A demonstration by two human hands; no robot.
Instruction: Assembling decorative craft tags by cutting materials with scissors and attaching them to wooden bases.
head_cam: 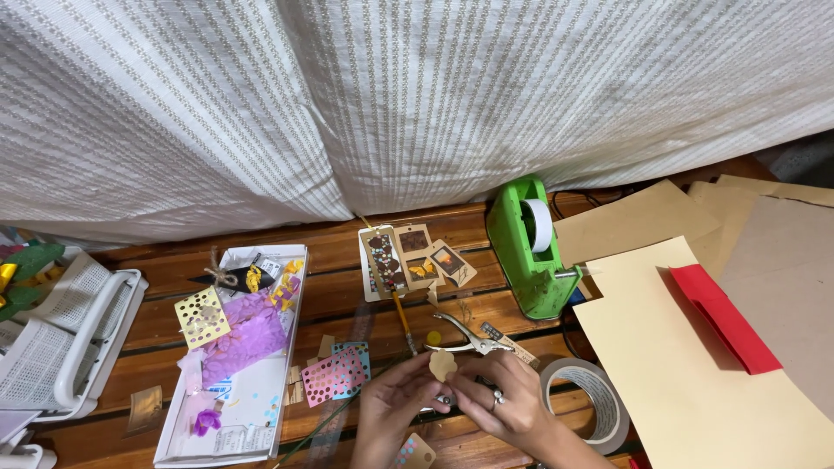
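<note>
Two bare hands meet low in the middle of the view, over a wooden slatted table point(365, 300). The left hand point(395, 404) and the right hand point(504, 399), which wears a ring, both have their fingers curled in and pinch a small tan paper cutout point(442, 364) between the fingertips, holding it up just above the table.

Just beyond the cutout lies a metal hole punch point(469, 339), and near it a pencil point(401, 314) and a small yellow dot. To the right of the right hand, touching distance away, sits a roll of clear tape point(599, 404). Farther back stands a green tape dispenser point(526, 247) with a white roll. Right of that spread sheets of tan and cream paper point(686, 382), with a red paper strip point(725, 317) on top.

Behind the hands lie decorated tags point(417, 256) with brown panels. To the left, punched pink and blue cards point(334, 373), then a long white tray point(287, 347) holding purple paper, yellow scraps and a dotted yellow card. A white basket point(61, 347) sits at the far left. A white textured curtain point(391, 95) fills the top.
</note>
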